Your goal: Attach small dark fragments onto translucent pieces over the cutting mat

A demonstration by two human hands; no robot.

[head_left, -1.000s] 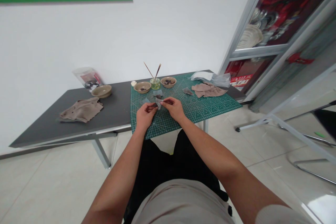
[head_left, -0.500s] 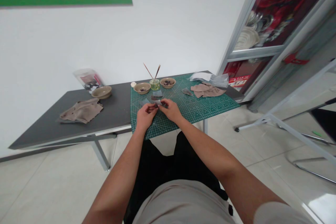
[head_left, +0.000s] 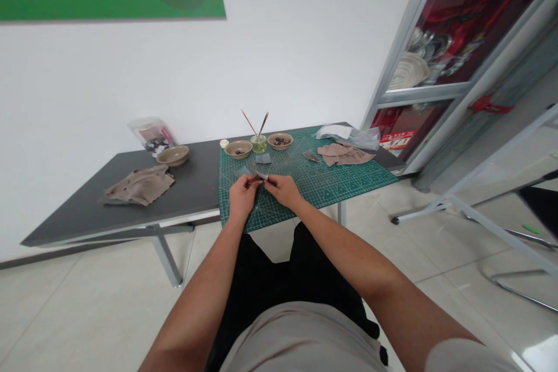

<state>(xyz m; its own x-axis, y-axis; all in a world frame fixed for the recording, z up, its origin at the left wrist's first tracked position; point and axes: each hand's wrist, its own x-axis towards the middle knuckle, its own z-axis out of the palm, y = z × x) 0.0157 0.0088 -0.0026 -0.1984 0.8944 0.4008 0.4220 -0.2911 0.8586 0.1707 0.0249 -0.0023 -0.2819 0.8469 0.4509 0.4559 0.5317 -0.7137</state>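
Over the green cutting mat point(head_left: 322, 186) my two hands meet, their fingertips almost touching. My right hand point(head_left: 282, 189) pinches a small folded grey sheet point(head_left: 262, 175), perhaps sandpaper. The fingers of my left hand point(head_left: 242, 195) are pressed together around something small and dark that I cannot make out. Just beyond them a flat grey square point(head_left: 263, 158) lies on the mat. Another bluish-grey piece point(head_left: 242, 171) is partly covered by my left hand.
Behind stand a bowl point(head_left: 238, 150), a green-patterned cup point(head_left: 258, 144) with two thin brushes, and a bowl of dark pieces point(head_left: 279, 141). Brown cloth point(head_left: 344, 154) and a plastic bag point(head_left: 349, 135) lie right. Another cloth point(head_left: 139, 185), bowl point(head_left: 173, 156) and clear container point(head_left: 151, 135) are left.
The view has shifted slightly. The grey sheet at my right fingertips now points up and left, and a dark piece seen beyond the hands before no longer shows there.
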